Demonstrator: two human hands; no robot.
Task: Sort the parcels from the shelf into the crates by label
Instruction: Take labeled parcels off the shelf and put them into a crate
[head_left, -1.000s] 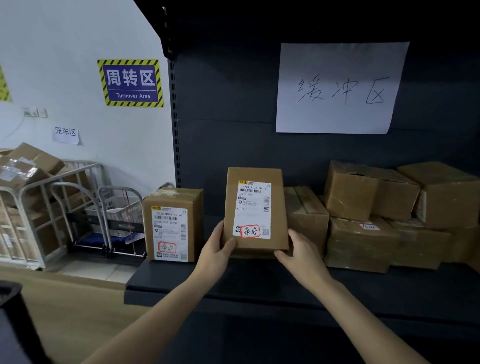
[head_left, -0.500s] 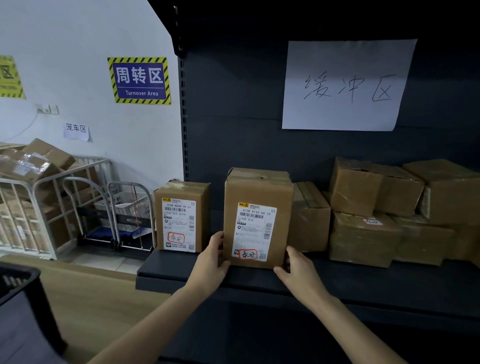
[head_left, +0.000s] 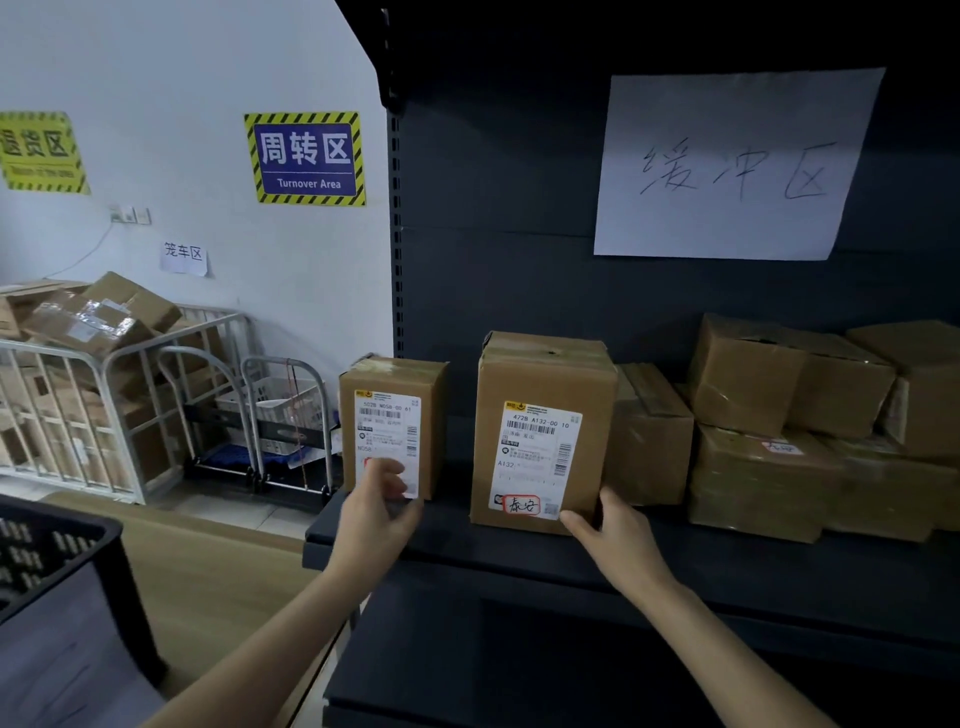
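Observation:
A tall brown parcel (head_left: 540, 374) stands upright on the dark shelf (head_left: 519, 566), its white label facing me with a red-ringed handwritten mark at the bottom. My right hand (head_left: 618, 540) grips its lower right corner, thumb on the front. A smaller labelled parcel (head_left: 395, 379) stands to its left at the shelf's end. In front of that parcel's lower label hovers my left hand (head_left: 376, 514), with loosely curled fingers and holding nothing. It hides the red mark there. The corner of a black crate (head_left: 62, 540) shows at lower left.
More brown parcels (head_left: 753, 483) are stacked on the shelf to the right, one (head_left: 649, 431) just behind the tall parcel. A handwritten paper sign (head_left: 727, 166) hangs on the shelf back. A wire cage cart (head_left: 78, 405) full of boxes and folded hand trolleys (head_left: 280, 415) stand by the left wall.
The tall parcel, held tilted a second ago, now stands on the shelf. My left hand has let go of it and moved left, in front of the smaller parcel.

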